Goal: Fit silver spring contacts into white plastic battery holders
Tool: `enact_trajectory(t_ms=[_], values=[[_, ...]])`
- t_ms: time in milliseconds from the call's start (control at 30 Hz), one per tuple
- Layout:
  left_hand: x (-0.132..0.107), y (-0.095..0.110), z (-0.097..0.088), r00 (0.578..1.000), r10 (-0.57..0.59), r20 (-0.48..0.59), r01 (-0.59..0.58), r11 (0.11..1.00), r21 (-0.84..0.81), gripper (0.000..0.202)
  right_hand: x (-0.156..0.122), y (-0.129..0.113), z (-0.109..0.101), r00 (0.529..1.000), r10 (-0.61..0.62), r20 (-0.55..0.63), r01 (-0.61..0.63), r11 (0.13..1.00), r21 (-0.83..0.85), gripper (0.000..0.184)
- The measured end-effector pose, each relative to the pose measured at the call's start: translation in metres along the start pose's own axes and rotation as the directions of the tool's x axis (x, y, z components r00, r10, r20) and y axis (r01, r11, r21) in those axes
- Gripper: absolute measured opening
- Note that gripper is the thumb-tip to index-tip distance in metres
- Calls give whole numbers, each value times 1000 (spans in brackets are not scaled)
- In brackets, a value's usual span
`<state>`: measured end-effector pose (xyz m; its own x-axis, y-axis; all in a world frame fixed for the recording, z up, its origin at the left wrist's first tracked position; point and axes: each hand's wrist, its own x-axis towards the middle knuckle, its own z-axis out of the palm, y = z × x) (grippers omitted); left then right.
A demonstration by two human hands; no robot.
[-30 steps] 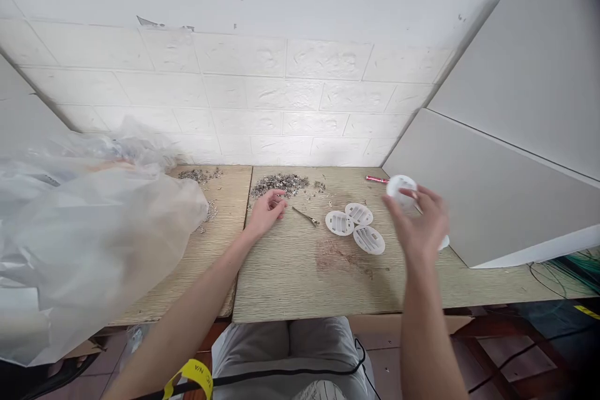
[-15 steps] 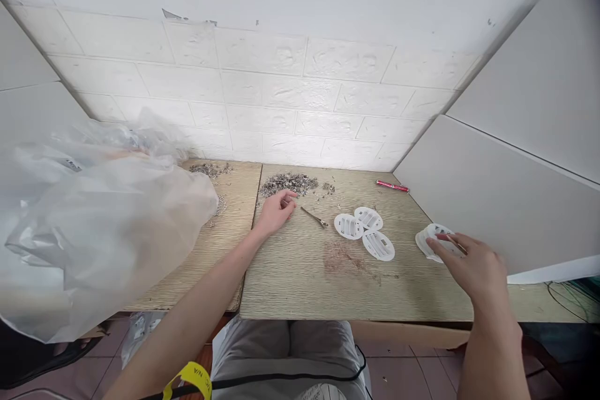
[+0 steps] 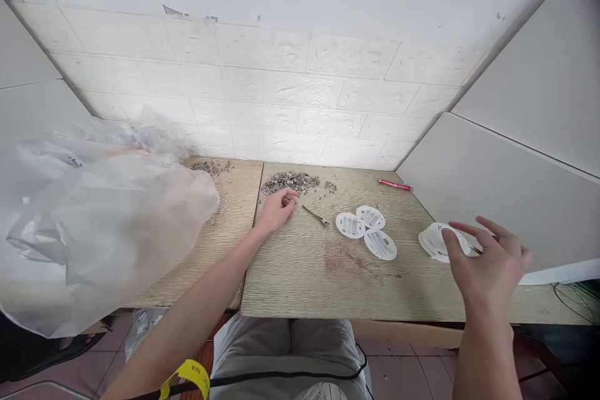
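My left hand (image 3: 276, 207) rests on the wooden table (image 3: 300, 275) with its fingers curled at the edge of a heap of small metal parts (image 3: 290, 182). What the fingers hold, if anything, is too small to make out. My right hand (image 3: 487, 262) hovers with fingers spread, just off a stack of white round slotted plastic discs (image 3: 434, 242) by the grey panel. Three more white slotted discs (image 3: 365, 230) lie flat in the middle of the table. Metal tweezers (image 3: 315, 216) lie to the right of my left hand.
A big clear plastic bag (image 3: 94, 219) covers the left side of the table. A red pen (image 3: 394, 185) lies at the back near the brick wall. Grey panels (image 3: 506, 187) close off the right side. More small metal parts (image 3: 213, 167) lie at the back left.
My right hand carried a white disc from above the table's middle to the stack at the right, set it down, then let go and opened. My left hand stayed put.
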<state>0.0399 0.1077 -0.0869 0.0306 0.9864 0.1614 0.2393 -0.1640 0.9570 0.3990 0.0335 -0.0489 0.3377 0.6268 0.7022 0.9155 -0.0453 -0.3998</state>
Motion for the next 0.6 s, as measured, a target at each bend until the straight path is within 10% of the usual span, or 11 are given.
enact_trajectory(t_ms=[100, 267, 433, 600], values=[[-2, 4, -1, 1000, -3, 10, 3, 998, 62, 20, -7, -40, 5, 981, -173, 93, 156, 973, 168, 27], [-5, 8, -3, 1000, 7, 16, -8, 995, 102, 18, -29, -87, 33, 766, -463, 446, 373, 885, 278, 25], [-3, 8, -1, 1000, 24, 20, -27, 989, 143, 19, -48, -113, 47, 732, -418, 539, 361, 908, 214, 22], [-3, 10, -2, 998, 68, 6, -68, 981, 181, 21, -53, -148, 43, 616, -577, 536, 258, 791, 555, 20]])
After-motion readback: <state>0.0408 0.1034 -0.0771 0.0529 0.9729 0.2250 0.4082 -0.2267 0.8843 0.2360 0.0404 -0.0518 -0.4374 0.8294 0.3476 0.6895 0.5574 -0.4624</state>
